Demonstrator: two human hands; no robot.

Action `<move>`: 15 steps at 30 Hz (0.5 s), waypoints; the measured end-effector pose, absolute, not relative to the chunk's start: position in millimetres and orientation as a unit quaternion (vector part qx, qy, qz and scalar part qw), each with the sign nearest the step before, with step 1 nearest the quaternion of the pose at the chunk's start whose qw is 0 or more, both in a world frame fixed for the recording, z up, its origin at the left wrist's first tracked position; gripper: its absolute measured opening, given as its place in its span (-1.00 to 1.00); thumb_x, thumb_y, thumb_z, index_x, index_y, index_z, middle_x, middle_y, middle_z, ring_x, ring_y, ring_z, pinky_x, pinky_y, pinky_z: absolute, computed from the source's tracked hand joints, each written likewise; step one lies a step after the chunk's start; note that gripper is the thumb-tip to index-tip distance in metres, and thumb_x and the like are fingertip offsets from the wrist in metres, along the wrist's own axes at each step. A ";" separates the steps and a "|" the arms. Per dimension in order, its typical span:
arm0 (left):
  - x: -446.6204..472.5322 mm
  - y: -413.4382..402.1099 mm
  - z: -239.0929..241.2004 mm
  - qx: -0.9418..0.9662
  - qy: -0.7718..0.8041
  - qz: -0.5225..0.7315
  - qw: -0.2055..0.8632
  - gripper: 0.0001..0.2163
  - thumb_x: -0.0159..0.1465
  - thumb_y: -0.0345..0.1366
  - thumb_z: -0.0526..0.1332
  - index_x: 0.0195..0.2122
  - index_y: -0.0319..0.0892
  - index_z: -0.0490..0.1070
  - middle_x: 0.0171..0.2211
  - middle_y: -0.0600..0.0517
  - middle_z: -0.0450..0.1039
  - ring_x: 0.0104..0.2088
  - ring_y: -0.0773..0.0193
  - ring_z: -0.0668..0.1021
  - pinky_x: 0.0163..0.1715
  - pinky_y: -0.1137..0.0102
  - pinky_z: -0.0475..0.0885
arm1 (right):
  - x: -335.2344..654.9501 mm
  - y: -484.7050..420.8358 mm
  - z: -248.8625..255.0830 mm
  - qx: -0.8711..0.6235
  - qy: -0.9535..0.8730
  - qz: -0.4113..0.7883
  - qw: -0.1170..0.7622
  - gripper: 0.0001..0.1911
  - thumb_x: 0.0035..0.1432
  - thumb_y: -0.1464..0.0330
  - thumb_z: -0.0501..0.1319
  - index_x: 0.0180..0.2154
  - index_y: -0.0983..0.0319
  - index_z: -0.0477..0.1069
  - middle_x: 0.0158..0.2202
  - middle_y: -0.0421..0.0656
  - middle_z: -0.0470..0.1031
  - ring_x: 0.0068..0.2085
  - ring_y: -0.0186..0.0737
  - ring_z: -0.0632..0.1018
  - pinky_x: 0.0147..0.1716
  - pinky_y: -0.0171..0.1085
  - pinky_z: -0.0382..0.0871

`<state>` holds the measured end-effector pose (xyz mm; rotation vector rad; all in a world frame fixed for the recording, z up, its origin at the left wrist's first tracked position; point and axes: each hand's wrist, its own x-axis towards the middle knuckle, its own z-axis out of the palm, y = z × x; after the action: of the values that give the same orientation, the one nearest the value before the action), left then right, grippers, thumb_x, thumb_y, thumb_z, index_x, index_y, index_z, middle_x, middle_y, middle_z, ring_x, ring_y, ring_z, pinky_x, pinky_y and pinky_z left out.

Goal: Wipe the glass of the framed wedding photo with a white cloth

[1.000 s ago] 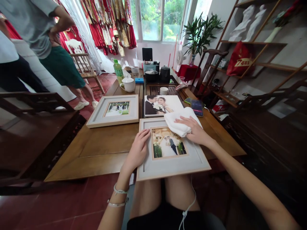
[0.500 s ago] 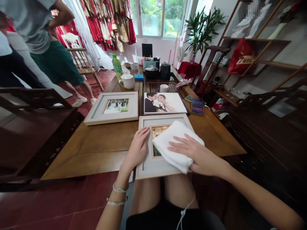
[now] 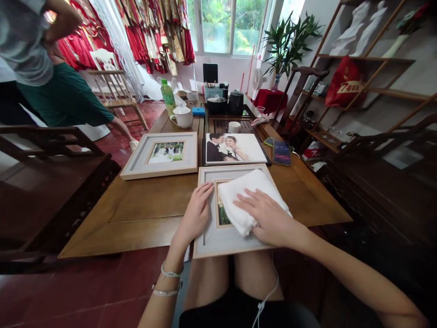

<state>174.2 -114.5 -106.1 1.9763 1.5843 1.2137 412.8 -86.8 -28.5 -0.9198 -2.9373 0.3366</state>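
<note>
1. Beyond the wooden table [image 3: 146,200], my remote view reaches a bright window [image 3: 216,29].
2. I find the picture frame [image 3: 225,238] at the near edge, the left hand [image 3: 198,212] across its left rim, fingers together, nearly straight, enclosing nothing visible.
3. Under the right hand [image 3: 264,214], which is nearer, lies the white cloth [image 3: 235,217], over the frame's right part; fingers spread, thumb's pinch I cannot tell.

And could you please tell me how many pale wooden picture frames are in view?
2: the near frame, partly covered by the white cloth; and the far frame, on the table beyond the left hand, to the left.
</note>
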 end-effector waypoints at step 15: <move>174.0 -114.9 -103.1 0.700 0.558 0.412 0.172 -0.55 0.33 -0.49 -0.07 0.21 -0.19 0.31 0.26 -0.16 0.27 0.31 0.12 0.22 0.31 -0.03 0.11 | 426.1 -85.0 -36.5 -0.303 -0.950 0.072 0.031 -0.18 -0.15 0.58 0.10 0.25 0.29 0.25 0.30 -0.04 0.23 0.34 0.12 0.12 0.29 0.14 -0.01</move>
<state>174.0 -114.9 -103.1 1.9852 1.5822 1.1706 426.1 -85.0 -36.5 -0.9322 -2.9259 0.2214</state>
